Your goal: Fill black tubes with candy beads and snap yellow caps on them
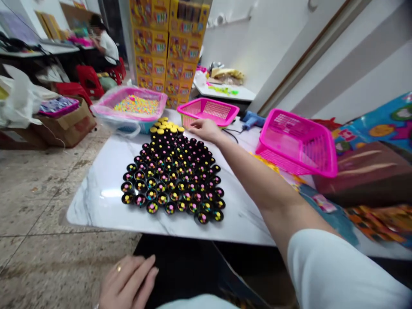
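My right hand (205, 129) reaches across the table, just in front of a pink basket (209, 102) and to the right of several small black containers with yellow caps (165, 125). Its fingers point left, loosely stretched, with nothing visible in them. In front of it stand many small open black cups (174, 176), packed close together, with pink, yellow and other bright pieces inside. My left hand (128, 281) hangs low before the table's front edge, over my lap. Its fingers, one with a ring, are extended and slightly bent, holding nothing.
A plastic-lined pink basket (106, 101) of colourful beads is at the back left. Another pink basket (298, 146) stands tilted at right, near a blue glue gun (252, 120). Yellow boxes (167, 51) are stacked behind. A person (107, 45) sits far left.
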Demonstrator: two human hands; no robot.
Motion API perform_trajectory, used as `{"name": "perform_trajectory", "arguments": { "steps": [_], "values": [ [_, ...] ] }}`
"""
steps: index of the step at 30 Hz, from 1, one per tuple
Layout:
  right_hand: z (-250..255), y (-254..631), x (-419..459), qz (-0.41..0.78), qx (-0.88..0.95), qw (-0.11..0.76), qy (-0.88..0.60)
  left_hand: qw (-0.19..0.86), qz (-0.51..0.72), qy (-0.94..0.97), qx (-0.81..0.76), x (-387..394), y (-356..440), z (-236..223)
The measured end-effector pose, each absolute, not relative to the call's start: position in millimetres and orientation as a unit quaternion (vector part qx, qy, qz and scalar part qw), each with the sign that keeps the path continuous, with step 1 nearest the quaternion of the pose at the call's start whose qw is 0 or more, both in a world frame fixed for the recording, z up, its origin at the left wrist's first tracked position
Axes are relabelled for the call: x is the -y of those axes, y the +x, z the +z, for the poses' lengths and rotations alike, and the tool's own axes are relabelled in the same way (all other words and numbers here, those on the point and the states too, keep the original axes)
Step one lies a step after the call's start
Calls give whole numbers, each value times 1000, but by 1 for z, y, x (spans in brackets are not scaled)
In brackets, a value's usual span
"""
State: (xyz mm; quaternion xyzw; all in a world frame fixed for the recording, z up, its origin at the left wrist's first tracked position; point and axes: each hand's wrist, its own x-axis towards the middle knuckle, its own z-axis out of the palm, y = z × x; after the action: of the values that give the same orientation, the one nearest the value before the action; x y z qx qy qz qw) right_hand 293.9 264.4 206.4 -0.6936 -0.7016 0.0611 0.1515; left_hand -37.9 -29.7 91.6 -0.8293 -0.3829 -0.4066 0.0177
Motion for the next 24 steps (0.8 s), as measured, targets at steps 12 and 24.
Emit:
{"name": "perform_trajectory", "arguments": {
  "steps": [12,24],
  "values": [
    [128,384,43,-13,636,310,-707,-20,-436,-842,317,-10,75,106],
    [143,418,-28,-82,656,376,-649,24,-487,-807,334,-23,89,88]
  ]
}}
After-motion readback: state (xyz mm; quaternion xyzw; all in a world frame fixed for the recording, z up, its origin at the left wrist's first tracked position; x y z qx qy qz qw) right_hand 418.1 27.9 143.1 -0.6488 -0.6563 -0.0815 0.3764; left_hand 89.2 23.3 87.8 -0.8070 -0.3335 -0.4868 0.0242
